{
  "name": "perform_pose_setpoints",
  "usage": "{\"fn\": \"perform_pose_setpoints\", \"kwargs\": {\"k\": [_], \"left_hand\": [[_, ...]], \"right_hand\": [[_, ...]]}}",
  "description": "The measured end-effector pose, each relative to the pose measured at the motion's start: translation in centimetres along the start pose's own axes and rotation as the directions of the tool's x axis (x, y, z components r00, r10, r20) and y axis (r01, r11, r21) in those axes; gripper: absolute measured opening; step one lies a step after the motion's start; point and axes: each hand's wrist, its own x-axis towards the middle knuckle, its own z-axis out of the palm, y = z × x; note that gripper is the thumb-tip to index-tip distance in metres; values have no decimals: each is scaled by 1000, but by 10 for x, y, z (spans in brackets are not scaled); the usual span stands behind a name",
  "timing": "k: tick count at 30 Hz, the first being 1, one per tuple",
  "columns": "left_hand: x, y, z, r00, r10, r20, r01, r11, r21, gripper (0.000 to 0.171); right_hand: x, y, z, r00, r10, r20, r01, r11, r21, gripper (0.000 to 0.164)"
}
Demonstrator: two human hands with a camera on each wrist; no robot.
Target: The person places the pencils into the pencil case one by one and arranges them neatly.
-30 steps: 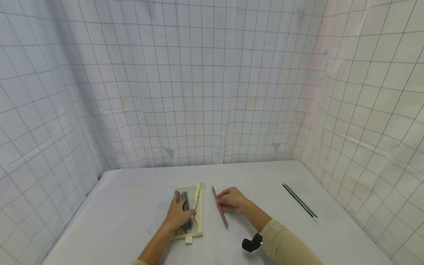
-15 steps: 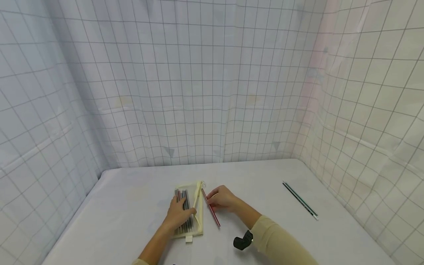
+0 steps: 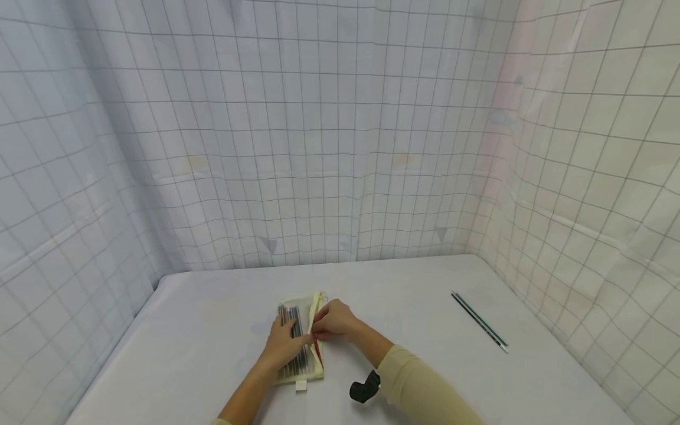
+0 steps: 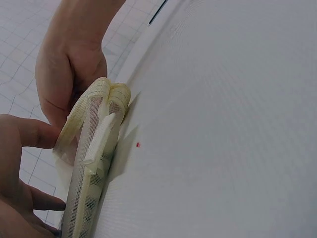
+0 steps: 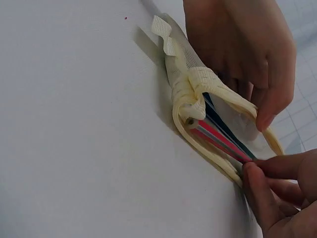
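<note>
A pale yellow mesh pencil case (image 3: 317, 302) lies on the table, several pencils showing through its side. My left hand (image 3: 280, 347) spreads over it, the thumb hooked at the zip edge, so the mouth gapes in the right wrist view. Between thumb and fingertips, my right hand (image 3: 336, 320) pinches red-striped pencils (image 5: 218, 136). Their near ends sit inside the mouth, under a knotted-looking zip end (image 5: 190, 94). Darker pencils (image 5: 225, 124) lie deeper in the case. The left wrist view shows the case edge-on, hiding the pinched pencils.
To the right, a black pencil (image 3: 476, 320) and a green pencil (image 3: 486, 321) lie side by side on the white table (image 3: 404, 283). A tiny red speck (image 4: 137, 145) is on the cloth. Gridded white curtains (image 3: 313, 147) surround the table. A black device (image 3: 364, 388) is at the right sleeve.
My right hand has carried the red pencils leftward from beside the case into its mouth. The left hand stays on the case, and the zip edge now stands more raised.
</note>
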Motion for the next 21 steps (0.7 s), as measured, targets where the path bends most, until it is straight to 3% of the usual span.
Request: {"fn": "perform_pose_setpoints", "kwargs": {"k": [6, 10, 13, 21], "left_hand": [[-1, 1, -2, 1000, -8, 13, 9, 1000, -28, 85], [3, 6, -1, 1000, 9, 19, -9, 1000, -27, 81], [5, 9, 0, 1000, 21, 11, -20, 1000, -10, 81], [0, 7, -1, 1000, 7, 10, -7, 1000, 10, 85]], "right_hand": [[3, -5, 9, 999, -33, -11, 33, 997, -68, 9], [1, -7, 3, 998, 20, 60, -23, 998, 53, 4], [-2, -8, -4, 988, 69, 136, -88, 987, 137, 11], [-5, -1, -7, 945, 125, 301, -227, 916, 331, 26]]}}
